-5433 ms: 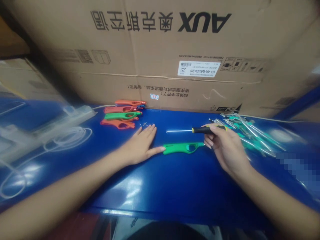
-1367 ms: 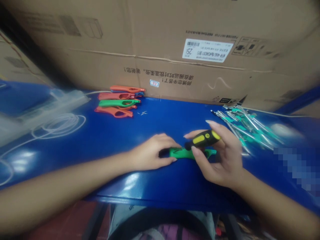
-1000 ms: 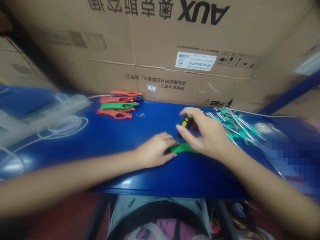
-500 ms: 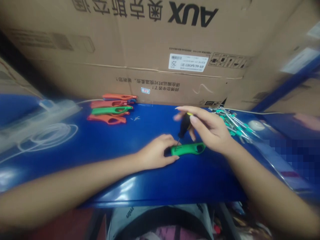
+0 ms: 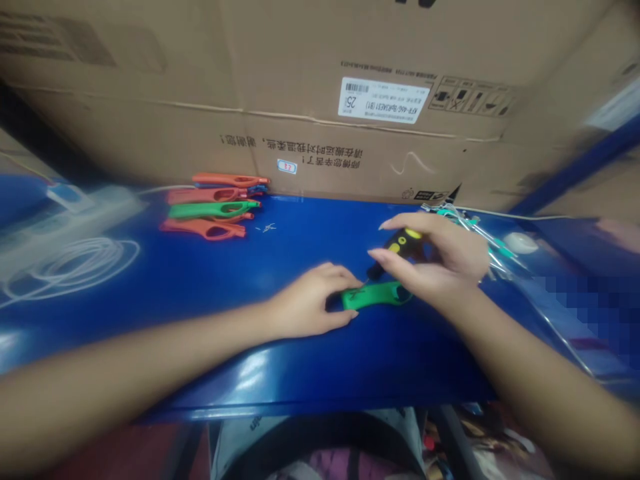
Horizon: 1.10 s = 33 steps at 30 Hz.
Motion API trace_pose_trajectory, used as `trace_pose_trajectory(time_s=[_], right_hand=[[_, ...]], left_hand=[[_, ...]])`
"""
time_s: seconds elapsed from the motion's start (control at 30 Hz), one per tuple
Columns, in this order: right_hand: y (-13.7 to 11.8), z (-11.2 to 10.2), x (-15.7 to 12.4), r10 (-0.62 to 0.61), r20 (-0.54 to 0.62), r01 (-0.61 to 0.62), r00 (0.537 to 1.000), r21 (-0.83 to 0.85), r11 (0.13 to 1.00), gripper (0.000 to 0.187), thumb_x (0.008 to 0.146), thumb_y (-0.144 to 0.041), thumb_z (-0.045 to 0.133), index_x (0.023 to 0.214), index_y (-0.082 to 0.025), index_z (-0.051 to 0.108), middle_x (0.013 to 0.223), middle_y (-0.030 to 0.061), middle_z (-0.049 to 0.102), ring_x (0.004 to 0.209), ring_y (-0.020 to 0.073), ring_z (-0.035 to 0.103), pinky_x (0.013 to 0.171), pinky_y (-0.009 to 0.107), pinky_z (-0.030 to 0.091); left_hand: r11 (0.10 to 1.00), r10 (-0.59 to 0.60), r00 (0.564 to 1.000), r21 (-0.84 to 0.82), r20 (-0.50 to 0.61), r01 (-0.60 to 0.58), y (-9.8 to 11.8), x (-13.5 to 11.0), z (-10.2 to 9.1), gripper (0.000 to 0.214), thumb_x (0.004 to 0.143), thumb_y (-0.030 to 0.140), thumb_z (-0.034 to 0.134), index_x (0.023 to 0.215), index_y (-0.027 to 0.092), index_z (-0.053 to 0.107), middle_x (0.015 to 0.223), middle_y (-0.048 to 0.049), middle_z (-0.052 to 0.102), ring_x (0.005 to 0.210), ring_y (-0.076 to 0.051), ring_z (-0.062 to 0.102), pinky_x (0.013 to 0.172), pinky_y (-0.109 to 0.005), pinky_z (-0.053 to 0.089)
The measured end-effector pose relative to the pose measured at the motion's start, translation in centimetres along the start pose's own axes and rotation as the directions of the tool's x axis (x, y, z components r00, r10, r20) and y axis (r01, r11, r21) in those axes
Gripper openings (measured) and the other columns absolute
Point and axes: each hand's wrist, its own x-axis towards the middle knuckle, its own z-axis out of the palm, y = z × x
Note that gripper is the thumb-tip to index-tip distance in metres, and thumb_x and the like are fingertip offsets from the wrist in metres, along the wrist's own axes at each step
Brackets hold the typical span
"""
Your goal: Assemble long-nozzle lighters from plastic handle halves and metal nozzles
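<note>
My left hand (image 5: 313, 300) grips the left end of a green plastic handle (image 5: 377, 295) with a hole at its right end, lying on the blue table. My right hand (image 5: 440, 257) has its fingers around a black and yellow screwdriver (image 5: 395, 253). The screwdriver leans well over to the right, its thin shaft pointing down at the left part of the green handle. Whether the tip touches a screw is too small to tell. A few small dark marks or pins show on the handle near my left fingertips.
Several orange handles (image 5: 205, 229) and a green handle (image 5: 213, 209) lie at the back left, beside tiny pins or screws (image 5: 267, 228). A coiled white cable (image 5: 90, 263) is farther left. Metal rods with green parts (image 5: 493, 247) lie right. A large cardboard box (image 5: 280, 80) stands behind.
The screwdriver has tipped from nearly upright to a strong rightward lean, as my right hand moved right. My left hand stays on the green handle. The camera view has shifted slightly.
</note>
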Motion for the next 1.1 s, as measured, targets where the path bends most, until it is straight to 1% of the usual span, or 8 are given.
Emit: trace_pose_trajectory(time_s=[0.1,0.23,0.37,0.47,0.63,0.83,0.97,1.1], right_hand=[[0.1,-0.3,0.1,-0.046,0.024,0.045,0.999,0.021,0.999,0.025,0.096,-0.034,0.059,0.114,-0.020,0.070,0.092,0.0069,0.075,0.071,0.0175,0.069,0.065,0.031,0.057],[-0.2,-0.3,0.3,0.107,0.264,-0.192,0.959,0.322,0.927,0.034,0.104,-0.026,0.042,0.134,-0.021,0.058,0.104,0.0075,0.073,0.074,0.0144,0.069,0.062,0.028,0.057],[-0.1,-0.2,0.3,-0.045,0.118,0.022,0.992,0.185,0.982,0.026,0.093,-0.031,0.067,0.117,-0.022,0.067,0.089,0.0044,0.072,0.071,0.0155,0.065,0.060,0.027,0.054],[-0.2,-0.4,0.2,-0.162,0.105,0.154,0.981,0.073,0.985,0.030,0.096,-0.029,0.061,0.124,-0.019,0.065,0.097,0.0083,0.074,0.085,0.0198,0.068,0.072,0.032,0.057],[-0.9,-0.7,0.5,0.009,0.278,-0.093,0.960,0.290,0.953,0.036,0.101,-0.018,0.041,0.133,-0.020,0.059,0.112,0.0090,0.071,0.092,0.0179,0.069,0.072,0.031,0.057],[-0.9,-0.6,0.4,-0.128,0.078,0.122,0.989,0.077,0.990,0.021,0.093,-0.026,0.064,0.112,-0.020,0.069,0.085,0.0054,0.072,0.074,0.0170,0.066,0.066,0.030,0.055],[-1.5,-0.5,0.5,0.001,0.209,-0.063,0.978,0.288,0.955,0.034,0.102,-0.022,0.041,0.129,-0.021,0.062,0.116,0.0097,0.071,0.098,0.0202,0.068,0.082,0.036,0.057],[-1.7,-0.4,0.4,-0.010,0.157,-0.038,0.988,0.298,0.954,0.018,0.096,-0.025,0.060,0.112,-0.021,0.069,0.087,0.0052,0.072,0.074,0.0165,0.065,0.065,0.030,0.054]], left_hand=[[1.000,-0.010,1.000,-0.014,0.008,0.010,0.1,0.1,-0.1,0.034,0.086,0.028,0.072,0.118,0.017,0.068,0.115,-0.0083,0.069,0.107,-0.023,0.061,0.099,-0.039,0.048],[1.000,-0.016,1.000,-0.018,0.021,0.016,0.1,0.2,-0.2,0.033,0.086,0.028,0.073,0.117,0.019,0.069,0.115,-0.0070,0.069,0.108,-0.023,0.061,0.100,-0.040,0.047],[1.000,-0.002,1.000,-0.009,0.000,0.002,-0.1,0.1,0.0,0.034,0.085,0.031,0.074,0.117,0.019,0.069,0.116,-0.0076,0.070,0.109,-0.024,0.061,0.100,-0.040,0.047],[1.000,-0.002,1.000,-0.008,-0.002,0.002,-0.2,0.1,0.0,0.032,0.085,0.030,0.074,0.115,0.019,0.069,0.116,-0.0066,0.070,0.107,-0.023,0.061,0.100,-0.039,0.047],[1.000,-0.017,1.000,-0.007,0.026,0.017,-0.1,0.1,0.0,0.037,0.087,0.031,0.072,0.121,0.019,0.066,0.118,-0.0072,0.069,0.111,-0.024,0.060,0.101,-0.040,0.046],[1.000,-0.004,1.000,-0.004,0.017,0.005,-0.2,0.0,0.0,0.034,0.087,0.031,0.072,0.119,0.020,0.067,0.114,-0.0070,0.069,0.106,-0.024,0.061,0.099,-0.041,0.047],[1.000,-0.001,0.999,0.008,0.040,0.001,0.0,0.0,-0.1,0.032,0.088,0.029,0.070,0.118,0.019,0.066,0.117,-0.0086,0.068,0.112,-0.026,0.060,0.102,-0.042,0.046],[1.000,-0.003,1.000,0.008,0.031,0.003,0.0,0.1,-0.1,0.030,0.088,0.030,0.070,0.115,0.019,0.067,0.115,-0.0080,0.068,0.110,-0.025,0.060,0.101,-0.042,0.046]])
